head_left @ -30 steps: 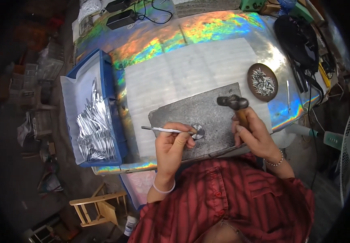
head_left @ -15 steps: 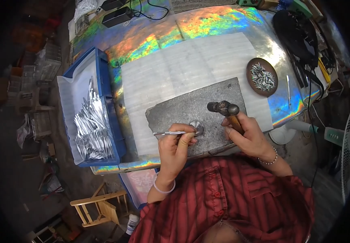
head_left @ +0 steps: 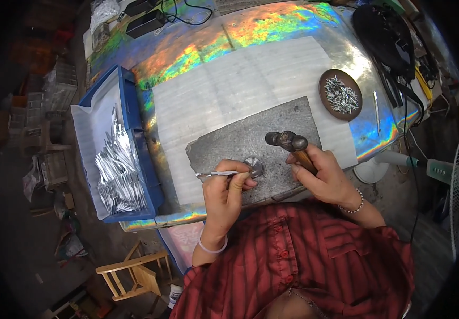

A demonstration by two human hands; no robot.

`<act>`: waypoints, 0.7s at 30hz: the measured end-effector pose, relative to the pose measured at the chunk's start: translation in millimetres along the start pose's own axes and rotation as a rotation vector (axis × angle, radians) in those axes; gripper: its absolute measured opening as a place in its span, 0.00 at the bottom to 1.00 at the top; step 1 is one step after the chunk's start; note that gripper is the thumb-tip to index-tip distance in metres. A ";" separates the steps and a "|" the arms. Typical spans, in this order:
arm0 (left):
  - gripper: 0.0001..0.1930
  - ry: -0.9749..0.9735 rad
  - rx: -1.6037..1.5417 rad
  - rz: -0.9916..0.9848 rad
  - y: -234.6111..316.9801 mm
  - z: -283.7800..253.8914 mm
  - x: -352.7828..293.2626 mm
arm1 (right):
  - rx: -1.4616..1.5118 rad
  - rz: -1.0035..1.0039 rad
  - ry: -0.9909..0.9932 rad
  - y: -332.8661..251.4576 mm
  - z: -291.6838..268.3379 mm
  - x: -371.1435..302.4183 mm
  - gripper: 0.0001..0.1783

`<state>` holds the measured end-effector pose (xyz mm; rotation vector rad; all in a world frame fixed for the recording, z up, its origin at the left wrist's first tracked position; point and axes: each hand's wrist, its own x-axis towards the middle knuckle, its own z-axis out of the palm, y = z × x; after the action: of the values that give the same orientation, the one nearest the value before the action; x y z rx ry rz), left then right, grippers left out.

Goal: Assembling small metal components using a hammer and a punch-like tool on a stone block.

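Note:
My left hand pinches a slim silver metal rod between thumb and fingers, lying roughly level. Its right end is by a small round metal block on a grey stone slab. In my right hand is a hammer, gripped by its wooden handle close to the head. The hammer head is over the slab, right of the block. My left fingers partly cover the block and the rod's right end.
A blue bin, lined with white sheet, holds many silver rods at left. A brown oval dish of small metal pins stands at right, near a lone slim rod. White sheeting lies under the slab. A black bag sits far right.
The whole view has shifted slightly. Both hands keep their grips, on the rod and on the hammer, in nearly the same places over the slab.

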<state>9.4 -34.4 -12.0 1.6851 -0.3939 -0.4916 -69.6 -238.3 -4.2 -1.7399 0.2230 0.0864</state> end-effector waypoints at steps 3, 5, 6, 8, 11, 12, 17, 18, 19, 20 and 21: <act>0.03 0.019 0.035 0.050 1.3 1.7 1.0 | -0.005 -0.020 -0.003 -0.6 -0.7 0.6 0.12; 0.03 -0.005 0.195 0.168 2.8 0.7 0.7 | 0.016 -0.007 0.002 -2.4 0.7 0.6 0.12; 0.04 -0.029 0.357 0.282 3.2 0.3 2.0 | 0.039 0.009 0.004 -2.7 1.3 2.2 0.13; 0.10 -0.027 0.627 0.411 12.5 5.5 3.1 | 0.128 -0.024 -0.002 -11.8 7.4 3.6 0.12; 0.13 -0.040 0.728 0.478 17.8 6.8 1.0 | 0.123 -0.213 -0.125 -28.6 10.4 9.4 0.10; 0.12 -0.067 0.735 0.470 19.5 4.2 -0.8 | 0.032 -0.260 -0.220 -45.1 5.6 11.6 0.09; 0.11 -0.156 0.558 0.515 -2.7 -3.5 2.7 | -0.167 -0.678 -0.314 -77.7 12.2 31.5 0.15; 0.11 -0.156 0.546 0.478 2.1 -3.4 2.3 | -0.263 -0.685 -0.321 -81.5 12.5 30.1 0.15; 0.11 -0.123 0.567 0.494 9.0 -3.6 2.3 | -0.360 -0.692 -0.327 -84.7 14.3 28.8 0.15; 0.11 -0.104 0.561 0.501 10.1 -6.2 1.9 | -0.358 -0.692 -0.326 -87.4 18.8 27.9 0.15; 0.11 -0.134 0.565 0.487 11.6 -8.1 1.4 | -0.374 -0.698 -0.334 -89.8 20.6 26.2 0.15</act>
<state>15.0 -30.3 0.4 2.0048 -1.0888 -0.1293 -24.8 -205.9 74.0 -2.0473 -0.6840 -0.0996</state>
